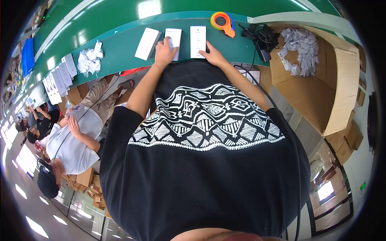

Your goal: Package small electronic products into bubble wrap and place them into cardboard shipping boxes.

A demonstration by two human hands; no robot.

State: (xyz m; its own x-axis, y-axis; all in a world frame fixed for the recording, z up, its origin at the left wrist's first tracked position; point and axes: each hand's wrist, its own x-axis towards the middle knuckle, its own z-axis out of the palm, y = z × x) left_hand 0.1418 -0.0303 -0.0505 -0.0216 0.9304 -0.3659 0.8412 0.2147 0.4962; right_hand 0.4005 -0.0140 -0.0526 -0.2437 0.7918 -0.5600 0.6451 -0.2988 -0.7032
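Observation:
Three slim white boxes stand in a row at the near edge of the green table. My left hand (164, 53) rests over the left side of the middle white box (173, 35), thumb and fingers apart on it. To its left leans a plain white box (147, 43), slightly turned and apart from my fingers. The right white box (198, 40), with small print and icons down its face, is held at its lower right by my right hand (213, 55). That thumb lies on the face, and the fingers run along the right edge.
An orange and yellow tape dispenser (222, 23) and black power adapters (263, 38) lie to the right. A large open carton (309, 90) holds many small bagged pieces (299, 50). Clear plastic bags (90, 60) and several white boxes (60, 78) lie left, near a seated co-worker (78, 136).

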